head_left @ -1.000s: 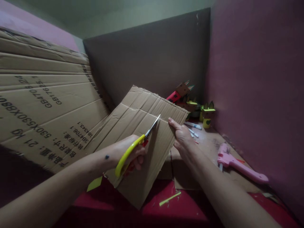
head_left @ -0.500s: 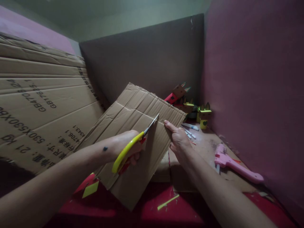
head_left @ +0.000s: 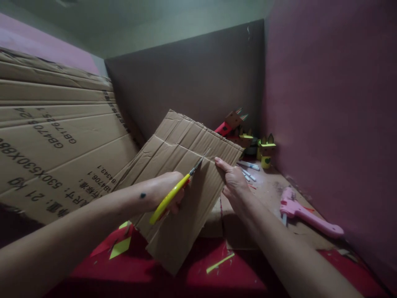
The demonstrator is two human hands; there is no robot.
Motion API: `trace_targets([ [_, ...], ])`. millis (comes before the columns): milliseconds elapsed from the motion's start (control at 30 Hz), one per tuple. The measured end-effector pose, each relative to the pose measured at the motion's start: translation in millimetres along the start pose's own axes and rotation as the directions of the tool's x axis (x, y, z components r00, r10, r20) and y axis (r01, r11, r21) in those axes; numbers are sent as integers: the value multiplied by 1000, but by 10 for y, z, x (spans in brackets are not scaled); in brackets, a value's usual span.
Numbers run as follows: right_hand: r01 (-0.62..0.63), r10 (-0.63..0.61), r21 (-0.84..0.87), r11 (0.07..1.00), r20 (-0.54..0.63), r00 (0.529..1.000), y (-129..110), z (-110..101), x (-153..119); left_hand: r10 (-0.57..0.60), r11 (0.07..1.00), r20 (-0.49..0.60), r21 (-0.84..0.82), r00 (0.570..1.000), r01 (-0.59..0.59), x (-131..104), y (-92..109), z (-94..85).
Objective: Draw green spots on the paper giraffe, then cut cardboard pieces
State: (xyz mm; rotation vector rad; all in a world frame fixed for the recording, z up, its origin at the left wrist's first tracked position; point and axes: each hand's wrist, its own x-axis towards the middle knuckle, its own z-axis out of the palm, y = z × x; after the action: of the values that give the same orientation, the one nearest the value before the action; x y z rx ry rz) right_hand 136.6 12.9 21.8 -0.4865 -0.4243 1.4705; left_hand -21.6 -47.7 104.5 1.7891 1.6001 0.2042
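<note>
My left hand (head_left: 172, 192) is closed round the handles of yellow and red scissors (head_left: 170, 198). Their blades point up and to the right and lie in a slit in a piece of corrugated cardboard (head_left: 173, 145). My right hand (head_left: 233, 178) grips the right edge of that cardboard, thumb on top near the blade tips, fingers hidden behind it. The cardboard is tilted above the red table surface (head_left: 198, 285), and a crease crosses its upper part.
A large printed cardboard sheet (head_left: 62, 136) leans at the left. On the right lie a pink glue gun (head_left: 305, 215) and white markers (head_left: 249, 165). Small cardboard figures (head_left: 266, 154) stand behind. Yellow scraps (head_left: 220, 263) lie in front.
The scissor handles have come closer together and the blades look more closed. My left hand has shifted slightly right. My right hand still holds the cardboard's edge.
</note>
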Motion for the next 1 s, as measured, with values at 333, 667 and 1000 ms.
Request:
trace_targets([
  [333, 33, -32, 44, 998, -8, 999, 49, -16, -14, -60, 998, -8, 7, 998, 60, -47, 140, 84],
  [667, -95, 95, 101, 990, 8, 995, 122, -48, -36, -163, 986, -142, 20, 976, 168, -44, 75, 117],
  [1000, -189, 189, 7, 982, -9, 982, 84, -52, -12, -90, 993, -231, 51, 969, 105, 57, -212, 206],
])
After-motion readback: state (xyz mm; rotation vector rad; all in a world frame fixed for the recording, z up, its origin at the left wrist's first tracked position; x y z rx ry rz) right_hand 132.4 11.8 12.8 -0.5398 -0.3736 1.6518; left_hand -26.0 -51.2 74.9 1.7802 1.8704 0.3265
